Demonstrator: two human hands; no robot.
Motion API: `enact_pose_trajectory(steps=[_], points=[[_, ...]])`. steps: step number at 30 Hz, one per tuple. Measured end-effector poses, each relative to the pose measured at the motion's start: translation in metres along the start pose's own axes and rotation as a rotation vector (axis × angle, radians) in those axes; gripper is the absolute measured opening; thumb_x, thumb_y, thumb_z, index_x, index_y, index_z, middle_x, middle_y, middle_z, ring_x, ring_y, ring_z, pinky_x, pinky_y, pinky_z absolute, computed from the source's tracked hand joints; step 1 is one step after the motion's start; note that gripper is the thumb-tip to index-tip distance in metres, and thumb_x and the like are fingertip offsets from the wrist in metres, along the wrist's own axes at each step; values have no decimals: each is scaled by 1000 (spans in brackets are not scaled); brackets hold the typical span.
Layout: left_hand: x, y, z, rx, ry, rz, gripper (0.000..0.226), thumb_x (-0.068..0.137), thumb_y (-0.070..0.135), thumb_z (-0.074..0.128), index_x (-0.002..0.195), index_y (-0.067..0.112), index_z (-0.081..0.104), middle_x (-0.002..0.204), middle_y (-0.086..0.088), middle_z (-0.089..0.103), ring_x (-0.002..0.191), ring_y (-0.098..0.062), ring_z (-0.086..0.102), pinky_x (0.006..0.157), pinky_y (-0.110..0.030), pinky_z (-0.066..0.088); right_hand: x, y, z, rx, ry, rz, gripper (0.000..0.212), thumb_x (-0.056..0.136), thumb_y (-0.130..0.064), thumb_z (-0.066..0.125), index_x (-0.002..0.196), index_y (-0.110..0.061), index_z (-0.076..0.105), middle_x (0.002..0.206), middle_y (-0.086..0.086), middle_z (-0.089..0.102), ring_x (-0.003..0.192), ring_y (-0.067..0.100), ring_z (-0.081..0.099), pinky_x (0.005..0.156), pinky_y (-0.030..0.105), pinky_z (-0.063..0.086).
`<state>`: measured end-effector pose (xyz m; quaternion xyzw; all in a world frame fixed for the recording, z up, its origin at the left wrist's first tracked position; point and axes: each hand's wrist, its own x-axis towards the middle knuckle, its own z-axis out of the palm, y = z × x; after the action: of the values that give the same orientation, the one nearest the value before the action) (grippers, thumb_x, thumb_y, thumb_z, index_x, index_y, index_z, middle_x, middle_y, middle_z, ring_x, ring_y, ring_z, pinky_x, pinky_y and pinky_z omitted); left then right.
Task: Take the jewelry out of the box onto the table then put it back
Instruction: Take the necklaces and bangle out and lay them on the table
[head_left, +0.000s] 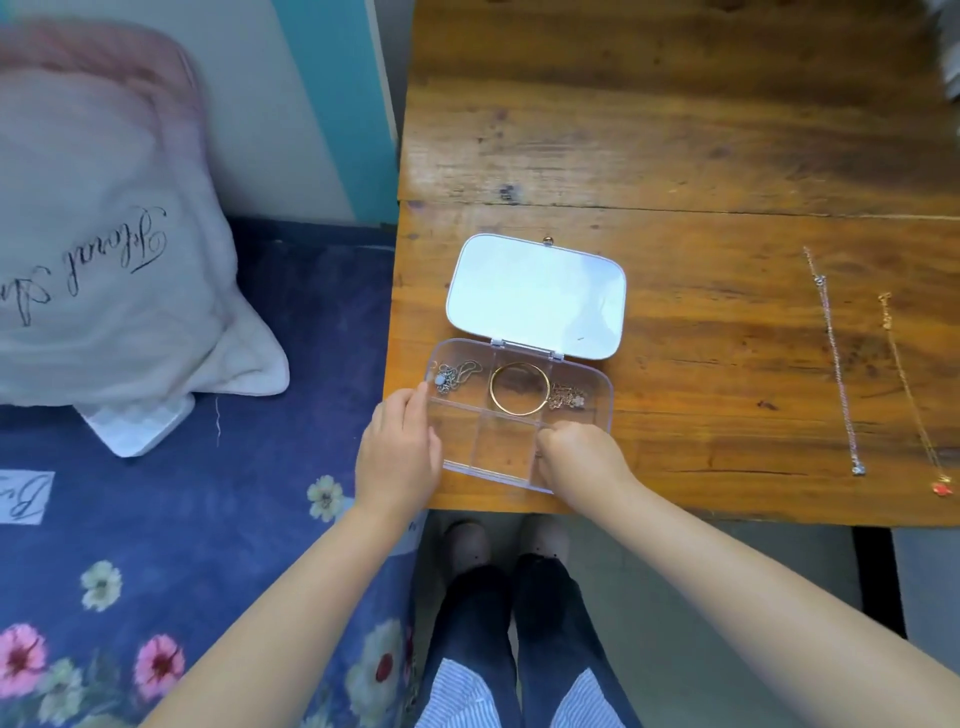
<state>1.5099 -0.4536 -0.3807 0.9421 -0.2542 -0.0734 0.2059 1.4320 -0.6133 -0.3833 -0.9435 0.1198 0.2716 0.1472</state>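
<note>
The right hand (582, 452) dips into the near right compartment of the clear plastic box (602, 400), fingers curled narrow as if pinching; whether anything sits between them I cannot tell, since the hand hides it. The left hand (400, 447) rests against the box's left edge, fingers loosely bent, steadying it and holding nothing else.

The box lies at the bench's (675, 156) near left corner, its white lid (537, 296) flung back flat on the hinge. In the far row sit a tangled silver chain (457, 376), a gold bangle (519, 388) and a small rose-gold chain with a flower charm (569, 397). Well off to the right, two necklaces lie stretched straight on the worn, glossy wood: a silver one (836, 364) and a gold one with a red pendant (911, 400).

I judge the chains light, limp and prone to knotting, best lifted by clasp or pendant. The bangle is rigid and smooth; hooking a finger through it should do. The box looks light enough to skid, hence the steadying hand.
</note>
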Motion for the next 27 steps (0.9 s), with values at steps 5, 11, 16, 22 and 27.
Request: enact_pose_trajectory(steps=[5, 11, 16, 22, 27], points=[[20, 37, -3, 0, -42, 136, 26, 59, -12, 72, 85, -6, 68, 84, -25, 67, 76, -40, 63, 62, -40, 56, 2, 2, -7, 50, -29, 4, 19, 81, 2, 44, 96, 0, 55, 105, 20, 62, 97, 31, 59, 63, 30, 34], [44, 72, 30, 151, -540, 68, 25, 91, 23, 44, 100, 7, 61, 109, -12, 54, 106, -30, 50, 74, -37, 42, -10, 6, -21, 210, 41, -18, 10, 79, -7, 46, 85, -4, 54, 96, 22, 63, 88, 34, 58, 59, 31, 31], [45, 65, 31, -61, -509, 2, 20, 89, 17, 50, 94, 9, 68, 98, -10, 58, 98, -28, 54, 72, -31, 44, -40, 38, -39, 392, 149, 101, 36, 70, -9, 51, 50, -23, 25, 61, 3, 43, 65, 25, 42, 56, 28, 29], [47, 79, 11, -172, -387, -13, 19, 90, 15, 52, 89, 6, 69, 80, -10, 61, 87, -27, 56, 67, -28, 35, -78, 81, -73, 598, 292, 263, 35, 69, -2, 55, 49, -23, 35, 49, 3, 46, 52, 23, 40, 51, 29, 32], [65, 125, -22, -286, -306, 23, 18, 88, 11, 56, 82, 2, 70, 76, -14, 70, 76, -28, 61, 63, -28, 38, -107, 117, -128, 761, 458, 278, 36, 71, 5, 53, 51, -24, 47, 48, 1, 48, 37, 6, 44, 45, 20, 37]])
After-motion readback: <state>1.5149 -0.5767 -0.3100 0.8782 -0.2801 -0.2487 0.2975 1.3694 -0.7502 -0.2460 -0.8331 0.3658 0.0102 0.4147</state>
